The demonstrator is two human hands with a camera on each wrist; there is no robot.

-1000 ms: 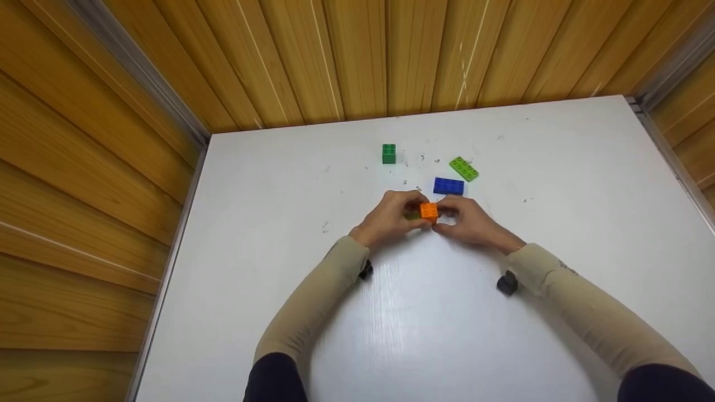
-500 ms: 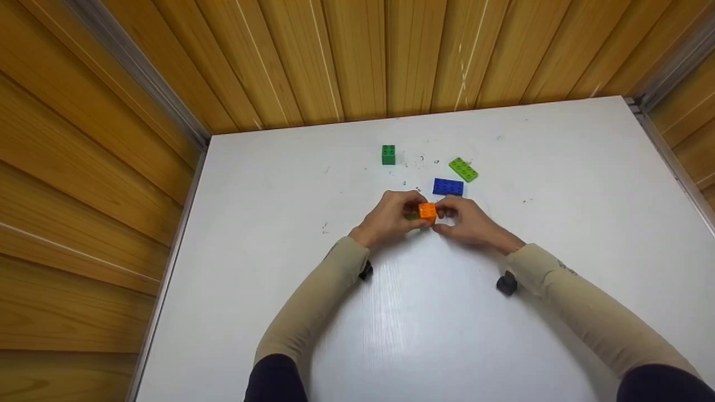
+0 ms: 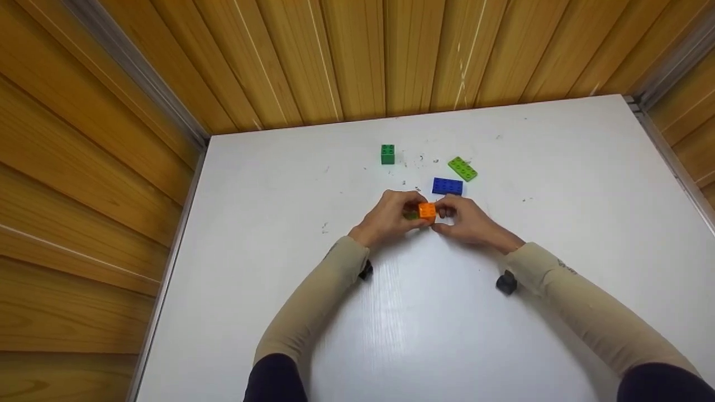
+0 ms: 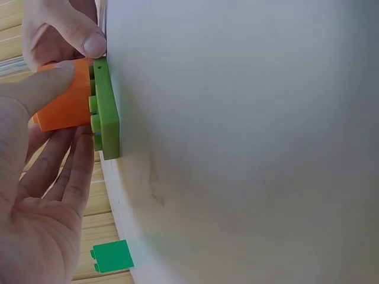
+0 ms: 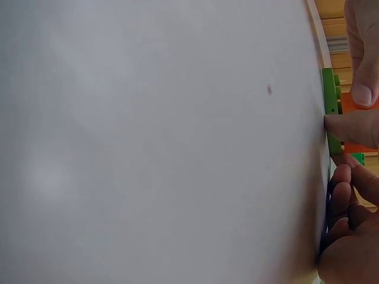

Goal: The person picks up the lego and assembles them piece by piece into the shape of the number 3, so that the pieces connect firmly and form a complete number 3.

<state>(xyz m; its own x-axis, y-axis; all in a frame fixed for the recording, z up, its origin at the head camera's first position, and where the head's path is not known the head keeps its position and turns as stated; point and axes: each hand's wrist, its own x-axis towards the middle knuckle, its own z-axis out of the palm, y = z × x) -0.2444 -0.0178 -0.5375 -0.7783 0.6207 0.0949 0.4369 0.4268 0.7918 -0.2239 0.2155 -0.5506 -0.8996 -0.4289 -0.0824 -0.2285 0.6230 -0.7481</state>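
An orange brick [image 3: 427, 211] stands over a green studded plate [image 4: 109, 130] lying flat on the white table [image 3: 402, 324]. Studs show along the seam between the two in the left wrist view. My left hand [image 3: 391, 216] pinches the orange brick, its thumb on the near side and its fingers on the far side. At the plate's right end, my right hand [image 3: 470, 222] holds the green plate between thumb and index finger. The right thumb [image 5: 350, 127] covers part of the plate. Its other fingers curl in beside the table.
Behind the hands lie a blue plate [image 3: 447, 186] and a lime green plate [image 3: 462, 168], close together. A dark green brick [image 3: 387, 154] stands upright farther back to the left. Wood-patterned panels [image 3: 357, 61] border the table's back and sides.
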